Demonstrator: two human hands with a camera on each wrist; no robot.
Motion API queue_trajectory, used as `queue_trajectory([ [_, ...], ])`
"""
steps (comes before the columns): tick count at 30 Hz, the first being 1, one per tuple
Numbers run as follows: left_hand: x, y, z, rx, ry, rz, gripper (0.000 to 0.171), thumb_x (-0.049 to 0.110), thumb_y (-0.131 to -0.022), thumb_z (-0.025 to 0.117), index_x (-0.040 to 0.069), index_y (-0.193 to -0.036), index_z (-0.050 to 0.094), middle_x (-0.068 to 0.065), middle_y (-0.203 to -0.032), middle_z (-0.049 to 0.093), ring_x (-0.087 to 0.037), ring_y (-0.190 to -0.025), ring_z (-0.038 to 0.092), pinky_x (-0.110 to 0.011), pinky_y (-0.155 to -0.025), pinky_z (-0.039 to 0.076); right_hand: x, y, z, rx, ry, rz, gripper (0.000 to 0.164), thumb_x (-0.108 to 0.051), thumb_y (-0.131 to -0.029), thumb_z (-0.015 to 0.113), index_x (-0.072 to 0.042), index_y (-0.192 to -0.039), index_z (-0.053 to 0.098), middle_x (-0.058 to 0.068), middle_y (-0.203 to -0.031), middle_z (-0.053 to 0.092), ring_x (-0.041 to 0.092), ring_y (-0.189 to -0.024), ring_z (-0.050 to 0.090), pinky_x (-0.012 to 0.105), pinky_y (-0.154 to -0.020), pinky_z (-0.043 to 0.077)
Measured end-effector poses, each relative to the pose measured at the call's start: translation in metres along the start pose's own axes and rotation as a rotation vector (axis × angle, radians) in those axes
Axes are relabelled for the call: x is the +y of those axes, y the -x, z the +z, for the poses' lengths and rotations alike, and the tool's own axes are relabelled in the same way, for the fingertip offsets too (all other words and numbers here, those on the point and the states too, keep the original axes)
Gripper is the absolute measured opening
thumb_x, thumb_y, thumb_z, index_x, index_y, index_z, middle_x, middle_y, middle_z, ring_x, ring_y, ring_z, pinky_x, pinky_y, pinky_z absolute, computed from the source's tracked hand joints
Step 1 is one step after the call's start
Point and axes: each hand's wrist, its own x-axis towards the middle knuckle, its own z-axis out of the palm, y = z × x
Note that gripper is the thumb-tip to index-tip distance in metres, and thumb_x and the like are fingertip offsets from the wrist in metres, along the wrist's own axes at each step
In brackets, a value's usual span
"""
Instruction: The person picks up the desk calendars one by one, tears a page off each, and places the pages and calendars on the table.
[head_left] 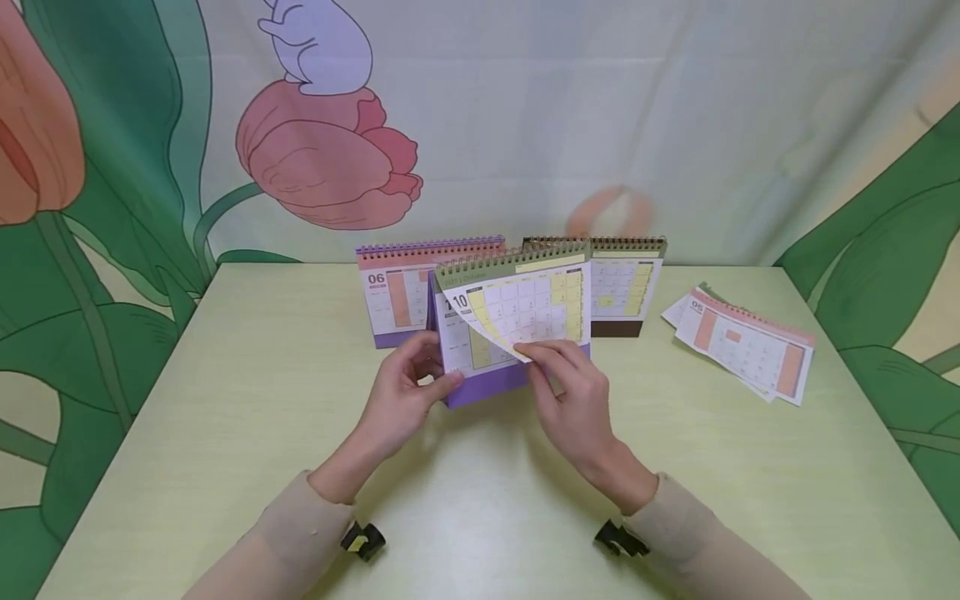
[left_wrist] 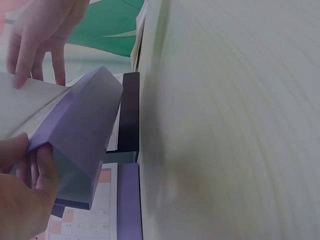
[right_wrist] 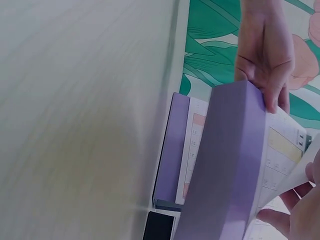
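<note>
A desk calendar (head_left: 487, 386) with a purple base is held up in front of me, tilted. At its lower left corner my left hand (head_left: 401, 392) grips the base, thumb in front and fingers behind. My right hand (head_left: 576, 396) pinches the lower edge of the "10" page (head_left: 525, 304), which curls away from the sheet beneath. The left wrist view shows the folded purple base (left_wrist: 82, 117) raised off the table. In the right wrist view, the lifted page (right_wrist: 295, 175) bends up between the right thumb and fingers.
Behind stand two more calendars: a pink "06" one (head_left: 382, 304) at left and a dark-based one (head_left: 626, 292) at right, both partly hidden. Several loose calendar sheets (head_left: 750, 350) lie overlapping on the right of the table (head_left: 247, 400). A printed curtain (head_left: 495, 125) hangs behind.
</note>
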Motion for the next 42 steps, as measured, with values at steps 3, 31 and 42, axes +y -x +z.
queue_trajectory([
  [3, -0.001, 0.0, 0.0, 0.003, 0.004, -0.018, 0.037, -0.009, -0.093, 0.07, 0.005, -0.126, 0.062, -0.013, -0.114, 0.066, -0.03, -0.089, 0.06, -0.033, -0.069, 0.055, 0.0, -0.001, 0.0, 0.001, -0.034, 0.059, 0.014, 0.011, -0.091, 0.07, 0.003, -0.103, 0.074, 0.011, -0.097, 0.071, 0.024, -0.091, 0.069, 0.031, -0.081, 0.059],
  [31, -0.003, -0.002, 0.008, 0.076, 0.012, -0.029, 0.031, -0.012, -0.091, 0.07, 0.001, -0.119, 0.064, -0.015, -0.106, 0.065, -0.028, -0.087, 0.065, -0.026, -0.067, 0.054, -0.01, -0.003, -0.007, -0.225, 0.109, 0.114, 0.013, 0.006, -0.098, 0.064, -0.001, -0.107, 0.069, 0.01, -0.099, 0.061, 0.021, -0.088, 0.058, 0.031, -0.07, 0.052],
  [42, -0.002, 0.0, 0.011, 0.066, 0.009, -0.011, 0.03, -0.013, -0.09, 0.07, 0.001, -0.116, 0.064, -0.015, -0.098, 0.063, -0.026, -0.081, 0.062, -0.028, -0.063, 0.053, -0.011, -0.005, 0.0, -0.167, 0.144, 0.034, 0.011, -0.015, -0.1, 0.068, -0.006, -0.104, 0.072, 0.006, -0.097, 0.069, 0.02, -0.092, 0.067, 0.035, -0.078, 0.055],
])
